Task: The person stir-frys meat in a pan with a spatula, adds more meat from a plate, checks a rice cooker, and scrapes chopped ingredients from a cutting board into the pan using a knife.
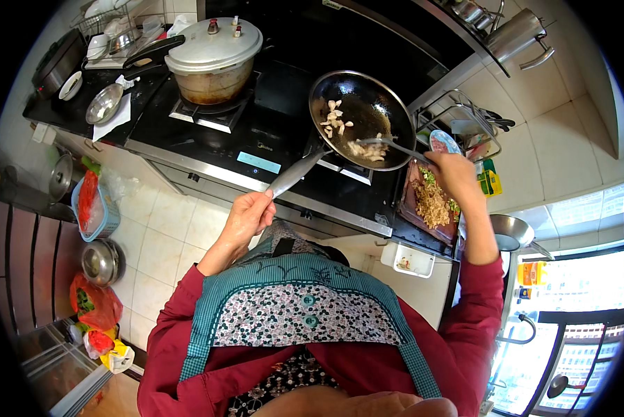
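My left hand [250,215] grips the end of the long metal handle of a wok [361,86]. The wok sits tilted on the right burner, its dark inside shiny with oil. Pale pieces of food [335,119], perhaps garlic cloves, lie on its left side, and more are bunched near the front. My right hand [454,174] is closed around the handle of a metal spatula [403,150], whose blade is among the front pieces. Just under my right forearm is a cutting board [407,206] bearing chopped brown food [431,203] and chopped green pieces.
A large pressure cooker [213,62] stands on the left burner, its black handle pointing left. Beyond my right hand are a plate of raw meat [442,140] and a wire rack [455,112]. A white bin [408,260] hangs below the counter. A blue basket [111,221] stands on the floor at left.
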`<state>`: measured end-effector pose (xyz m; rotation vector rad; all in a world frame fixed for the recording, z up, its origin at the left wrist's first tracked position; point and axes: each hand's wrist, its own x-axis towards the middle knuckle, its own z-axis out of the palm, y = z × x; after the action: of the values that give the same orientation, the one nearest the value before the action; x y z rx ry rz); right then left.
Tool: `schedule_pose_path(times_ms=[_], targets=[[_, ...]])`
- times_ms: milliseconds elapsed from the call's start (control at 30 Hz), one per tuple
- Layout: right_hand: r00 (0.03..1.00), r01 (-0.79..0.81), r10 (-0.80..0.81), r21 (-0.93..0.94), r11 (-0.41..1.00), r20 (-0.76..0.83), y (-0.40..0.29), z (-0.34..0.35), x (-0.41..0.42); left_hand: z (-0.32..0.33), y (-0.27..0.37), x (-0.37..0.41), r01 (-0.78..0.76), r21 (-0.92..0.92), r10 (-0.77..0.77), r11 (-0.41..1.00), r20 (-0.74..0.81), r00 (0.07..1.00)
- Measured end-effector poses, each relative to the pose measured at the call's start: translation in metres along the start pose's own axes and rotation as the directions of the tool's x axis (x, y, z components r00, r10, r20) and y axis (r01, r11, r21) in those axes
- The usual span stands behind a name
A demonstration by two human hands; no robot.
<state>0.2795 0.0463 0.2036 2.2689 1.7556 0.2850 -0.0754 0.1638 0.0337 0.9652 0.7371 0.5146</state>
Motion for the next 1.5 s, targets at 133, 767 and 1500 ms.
schedule_pose_path(times_ms=[133,767,1500], targets=[[0.997,0.033,-0.033,0.008,0.999,0.064,0.002,-0.022,-0.015,-0.006,-0.003,0.001,-0.005,0.010,0.005,1.000,-0.005,1.000],[0.994,0.105,-0.109,0.208,0.973,0.007,-0.045,0.034,0.055,-0.003,-0.004,0.002,-0.044,0.007,0.044,0.999,-0.026,0.999],[0.997,0.046,-0.048,0.031,0.998,0.067,0.000,-0.036,-0.013,-0.004,-0.001,0.001,-0.024,0.032,0.025,0.999,-0.046,0.999]])
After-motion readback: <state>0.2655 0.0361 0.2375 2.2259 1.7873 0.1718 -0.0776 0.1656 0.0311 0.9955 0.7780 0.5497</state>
